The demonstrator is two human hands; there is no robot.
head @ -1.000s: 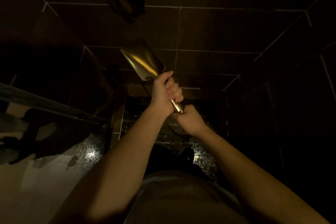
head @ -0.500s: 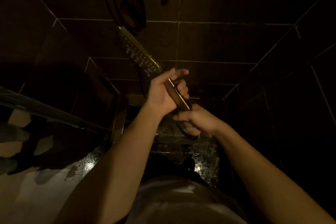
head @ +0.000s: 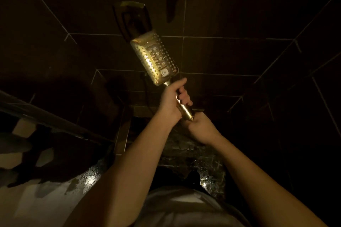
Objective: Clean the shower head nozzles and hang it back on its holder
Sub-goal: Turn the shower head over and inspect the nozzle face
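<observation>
Dark tiled shower wall (head: 239,14), left hand (head: 170,100) gripping shower head (head: 155,59) handle

One gold shower head (head: 154,59) with many nozzles. Two bare hands: left hand (head: 170,100), right hand (head: 200,128). One wall holder (head: 132,18).

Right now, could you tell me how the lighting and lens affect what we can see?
Head view: dim, warm light; glare on the shower head shows its nozzles; left hand lit, right hand shadowed; wall tiles nearly black, grout lines splayed by wide-angle distortion.
</observation>
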